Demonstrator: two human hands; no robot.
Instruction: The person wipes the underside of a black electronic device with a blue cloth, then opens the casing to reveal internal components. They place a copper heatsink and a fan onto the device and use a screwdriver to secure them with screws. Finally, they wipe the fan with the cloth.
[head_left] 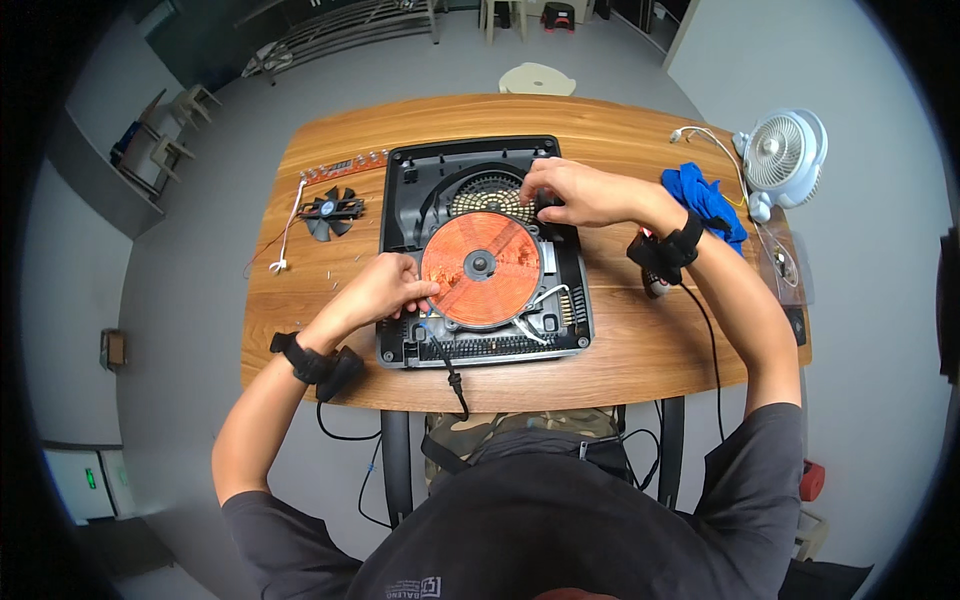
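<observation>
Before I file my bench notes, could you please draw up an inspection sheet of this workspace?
Surface: wood-grain table, small pale scraps left of the casing.
Job's things: open black casing; round copper coil inside it.
Clutter: black fan, red circuit board at left; blue cloth, desk fan at right.
Hands: left hand at the coil's left edge; right hand over the casing's far right part, contact unclear.
Cables: black cord from the casing to the table's near edge; white leads beside the coil.
Surroundings: pale stool beyond the table; metal rack farther back.
</observation>
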